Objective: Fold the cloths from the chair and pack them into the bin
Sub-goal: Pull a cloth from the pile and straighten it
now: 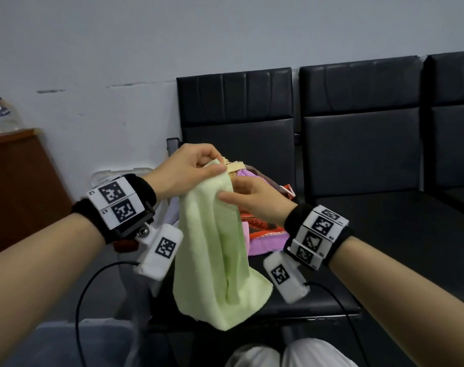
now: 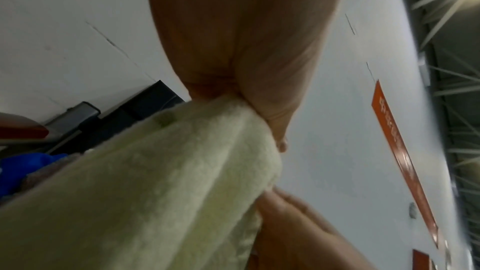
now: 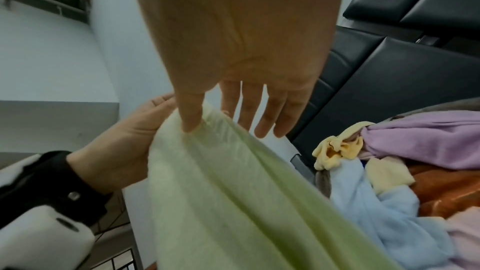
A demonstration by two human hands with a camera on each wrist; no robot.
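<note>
A light green cloth hangs lengthwise in front of me, over the front edge of a black chair seat. My left hand pinches its top corner between thumb and fingers; the left wrist view shows the same pinch on the cloth. My right hand is just below, its thumb on the cloth's right edge and its index finger behind it, the other fingers straight. A pile of purple, orange, yellow and blue cloths lies on the seat behind the hands.
A translucent bin stands at the lower left beside my knees. More black chairs line the wall to the right. A brown cabinet stands at the left. Cables hang from both wrist cameras.
</note>
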